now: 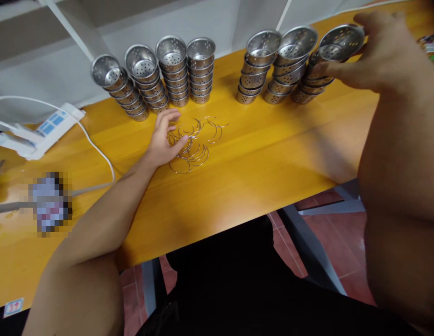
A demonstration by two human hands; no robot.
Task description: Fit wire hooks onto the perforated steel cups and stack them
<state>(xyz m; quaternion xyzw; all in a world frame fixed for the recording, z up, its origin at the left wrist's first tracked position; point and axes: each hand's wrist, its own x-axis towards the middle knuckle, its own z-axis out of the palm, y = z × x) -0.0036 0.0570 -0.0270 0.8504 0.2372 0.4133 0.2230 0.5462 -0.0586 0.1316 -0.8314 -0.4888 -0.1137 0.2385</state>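
Observation:
My right hand [381,56] is at the top of the rightmost stack, thumb at the near side and fingers behind the rim. It grips the top perforated metal cup [343,42], which tilts on the cups [308,88] below. Low over the table, my left hand [164,142] is open, thumb and fingers apart. Beside and partly under it lies a loose cluster of thin metal rings [199,156], some looking like open arcs. Two more cup stacks stand left of my right hand: a middle one [290,60] and a left one [255,70].
Several more stacks of perforated cups [173,70] stand along the back of the yellow wooden table [238,186]. At left are a white power strip [59,128] with a cable [101,161] and a pixelated object [50,203]. A small label [13,308] is on the front left edge.

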